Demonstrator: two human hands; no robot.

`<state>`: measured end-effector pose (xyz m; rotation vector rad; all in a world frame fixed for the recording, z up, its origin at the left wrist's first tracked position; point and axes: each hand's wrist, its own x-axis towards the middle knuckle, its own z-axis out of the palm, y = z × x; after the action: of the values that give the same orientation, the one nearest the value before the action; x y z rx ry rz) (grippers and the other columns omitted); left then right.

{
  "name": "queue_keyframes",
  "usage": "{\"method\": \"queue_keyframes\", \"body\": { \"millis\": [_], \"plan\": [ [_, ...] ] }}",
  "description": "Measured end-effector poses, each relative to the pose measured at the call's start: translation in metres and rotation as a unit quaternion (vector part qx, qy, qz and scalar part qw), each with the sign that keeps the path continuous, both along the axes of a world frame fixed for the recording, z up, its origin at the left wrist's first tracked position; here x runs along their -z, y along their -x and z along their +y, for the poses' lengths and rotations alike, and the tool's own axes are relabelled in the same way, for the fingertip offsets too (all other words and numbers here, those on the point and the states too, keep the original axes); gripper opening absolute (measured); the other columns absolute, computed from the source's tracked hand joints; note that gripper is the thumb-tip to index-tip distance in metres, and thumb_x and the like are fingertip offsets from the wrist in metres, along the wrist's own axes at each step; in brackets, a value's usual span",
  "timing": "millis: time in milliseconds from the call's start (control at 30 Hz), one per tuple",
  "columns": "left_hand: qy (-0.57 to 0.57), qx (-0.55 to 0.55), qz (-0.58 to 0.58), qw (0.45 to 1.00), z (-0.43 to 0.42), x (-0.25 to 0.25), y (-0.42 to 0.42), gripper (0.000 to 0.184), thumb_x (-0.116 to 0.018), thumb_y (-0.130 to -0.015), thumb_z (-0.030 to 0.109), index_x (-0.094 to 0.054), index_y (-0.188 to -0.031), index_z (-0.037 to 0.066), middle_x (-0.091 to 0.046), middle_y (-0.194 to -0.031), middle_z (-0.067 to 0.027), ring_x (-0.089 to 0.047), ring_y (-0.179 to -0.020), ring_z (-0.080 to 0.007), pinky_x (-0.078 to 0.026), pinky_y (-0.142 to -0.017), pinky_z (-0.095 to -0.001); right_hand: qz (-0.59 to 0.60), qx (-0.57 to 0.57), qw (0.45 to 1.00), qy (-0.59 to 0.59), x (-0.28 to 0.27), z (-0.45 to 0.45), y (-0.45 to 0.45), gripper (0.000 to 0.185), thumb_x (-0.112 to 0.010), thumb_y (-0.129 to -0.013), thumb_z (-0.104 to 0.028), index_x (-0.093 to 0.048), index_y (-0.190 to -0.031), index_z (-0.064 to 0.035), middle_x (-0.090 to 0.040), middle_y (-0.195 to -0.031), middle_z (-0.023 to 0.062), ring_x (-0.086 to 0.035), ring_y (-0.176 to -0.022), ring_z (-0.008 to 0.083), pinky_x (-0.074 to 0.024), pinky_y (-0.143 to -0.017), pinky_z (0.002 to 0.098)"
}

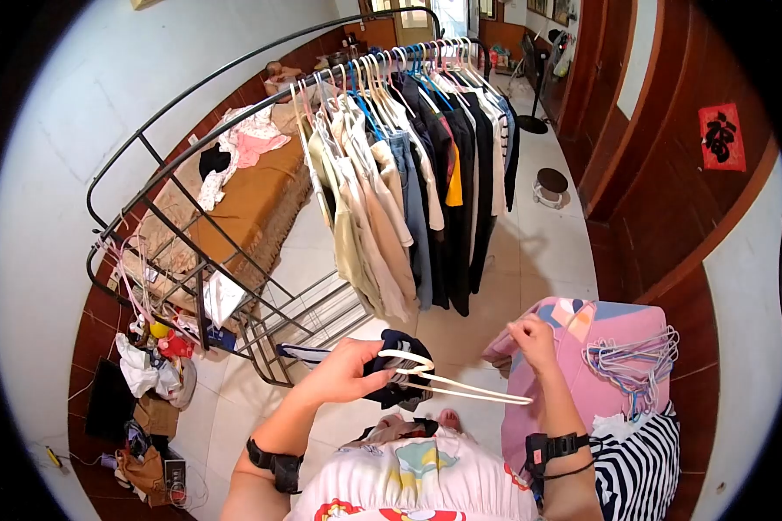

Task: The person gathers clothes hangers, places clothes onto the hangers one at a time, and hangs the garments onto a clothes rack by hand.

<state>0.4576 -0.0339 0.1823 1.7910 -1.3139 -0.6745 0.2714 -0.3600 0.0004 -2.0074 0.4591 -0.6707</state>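
Note:
My left hand (349,373) holds a white hanger (460,388) near its hook, at the lower middle. The hanger's long end points right, toward the pink-covered surface. Just under it, a dark garment with light stripes (397,399) hangs or lies close to my left hand; how it is held I cannot tell. My right hand (533,337) is raised over the left edge of the pink cover (552,382), its fingers closed together; whether they pinch something is too small to make out. A pile of thin hangers (636,365) lies on the pink cover, right of my right hand.
A metal rack (267,104) carries a row of clothes on hangers (408,174) ahead. Behind it at left are a brown bed (252,208) and a person (278,80). Striped cloth (639,464) lies lower right, bags and boxes (156,417) lower left. A stool (551,182) stands beyond.

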Motion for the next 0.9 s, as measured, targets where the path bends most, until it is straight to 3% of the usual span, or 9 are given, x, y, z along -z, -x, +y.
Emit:
{"method": "queue_keyframes", "body": {
  "millis": [133, 200, 300, 400, 500, 633, 667, 733, 900],
  "plan": [
    [0.044, -0.001, -0.059, 0.997, 0.0, 0.004, -0.003, 0.016, -0.066, -0.08, 0.012, -0.063, -0.093, 0.002, -0.056, -0.066, -0.0134, -0.051, -0.056, -0.0266, -0.043, -0.055, -0.0342, 0.007, 0.069, 0.997, 0.033, 0.027, 0.02, 0.008, 0.02, -0.072, -0.078, -0.005, -0.068, -0.098, -0.0077, -0.062, -0.091, 0.0035, -0.058, -0.083, 0.0128, -0.049, -0.076, 0.0246],
    [0.063, 0.003, -0.078, 0.995, -0.002, 0.001, -0.001, 0.015, -0.066, -0.08, 0.012, -0.063, -0.091, 0.002, -0.056, -0.066, -0.0137, -0.051, -0.056, -0.0273, -0.043, -0.056, -0.0345, 0.123, -0.112, 0.954, -0.248, 0.027, 0.043, 0.002, 0.035, -0.074, -0.075, -0.004, -0.067, -0.109, -0.0079, -0.058, -0.107, 0.0057, -0.058, -0.097, 0.0184, -0.0488, -0.085, 0.028],
    [0.052, -0.047, -0.068, 0.995, -0.004, -0.011, -0.001, 0.016, -0.069, -0.079, 0.011, -0.063, -0.089, 0.001, -0.054, -0.065, -0.0144, -0.048, -0.055, -0.0274, -0.043, -0.055, -0.0347, 0.086, -0.246, 0.923, -0.283, 0.03, 0.068, -0.015, 0.031, -0.074, -0.079, -0.007, -0.067, -0.108, -0.0055, -0.056, -0.123, 0.0079, -0.055, -0.109, 0.0188, -0.0474, -0.091, 0.0294],
    [0.088, -0.089, -0.036, 0.992, -0.002, -0.012, -0.004, 0.015, -0.071, -0.078, 0.011, -0.062, -0.086, 0.001, -0.051, -0.062, -0.0113, -0.045, -0.054, -0.0225, -0.041, -0.053, -0.0318, 0.007, -0.274, 0.932, -0.238, 0.015, 0.096, -0.034, 0.031, -0.073, -0.078, -0.003, -0.067, -0.108, -0.0031, -0.054, -0.122, 0.0053, -0.056, -0.104, 0.0131, -0.0473, -0.089, 0.0248],
    [0.082, -0.101, -0.048, 0.99, -0.002, -0.029, 0.002, 0.014, -0.07, -0.078, 0.01, -0.062, -0.084, 0.001, -0.051, -0.062, -0.0095, -0.045, -0.054, -0.0194, -0.041, -0.054, -0.0297, -0.04, -0.231, 0.963, -0.132, -0.012, 0.122, -0.054, 0.032, -0.08, -0.071, -0.009, -0.067, -0.101, -0.0059, -0.05, -0.122, 0.0107, -0.051, -0.114, 0.0269, -0.0446, -0.095, 0.0345],
    [0.106, -0.093, -0.051, 0.989, -0.007, -0.034, 0.014, 0.012, -0.069, -0.078, 0.009, -0.065, -0.087, 0.002, -0.055, -0.064, -0.0099, -0.05, -0.055, -0.0217, -0.043, -0.055, -0.0296, -0.072, -0.086, 0.993, -0.039, 0.01, 0.156, -0.09, 0.021, -0.075, -0.071, -0.004, -0.062, -0.087, -0.004, -0.051, -0.114, 0.0128, -0.052, -0.107, 0.0317, -0.0459, -0.089, 0.0372],
    [0.13, -0.083, -0.06, 0.986, -0.008, -0.036, 0.017, 0.012, -0.069, -0.078, 0.009, -0.065, -0.088, 0.002, -0.056, -0.065, -0.0102, -0.052, -0.056, -0.0223, -0.043, -0.055, -0.0299, -0.085, -0.044, 0.909, -0.407, -0.011, 0.167, -0.097, 0.016, -0.065, -0.069, 0.004, -0.06, -0.083, -0.0027, -0.051, -0.112, 0.0153, -0.054, -0.103, 0.0314, -0.0462, -0.086, 0.0359],
    [0.148, -0.085, -0.059, 0.984, -0.003, -0.03, 0.015, 0.012, -0.07, -0.077, 0.01, -0.066, -0.085, 0.002, -0.056, -0.065, -0.0102, -0.053, -0.056, -0.0223, -0.042, -0.054, -0.0309, -0.054, -0.102, 0.991, -0.063, 0.018, 0.157, -0.097, 0.015, -0.056, -0.065, 0.008, -0.057, -0.077, -0.0009, -0.052, -0.11, 0.0172, -0.056, -0.098, 0.0305, -0.0466, -0.082, 0.0334],
    [0.105, -0.199, -0.132, 0.965, 0.032, -0.017, -0.004, 0.018, -0.075, -0.073, 0.013, -0.066, -0.082, 0.001, -0.059, -0.067, -0.0092, -0.056, -0.059, -0.0205, -0.044, -0.056, -0.0302, -0.096, -0.087, 0.991, 0.018, 0.008, 0.13, -0.072, 0.015, -0.056, -0.07, 0.008, -0.066, -0.073, -0.0029, -0.061, -0.089, 0.0146, -0.06, -0.081, 0.029, -0.0473, -0.071, 0.0316]
  ]
}}
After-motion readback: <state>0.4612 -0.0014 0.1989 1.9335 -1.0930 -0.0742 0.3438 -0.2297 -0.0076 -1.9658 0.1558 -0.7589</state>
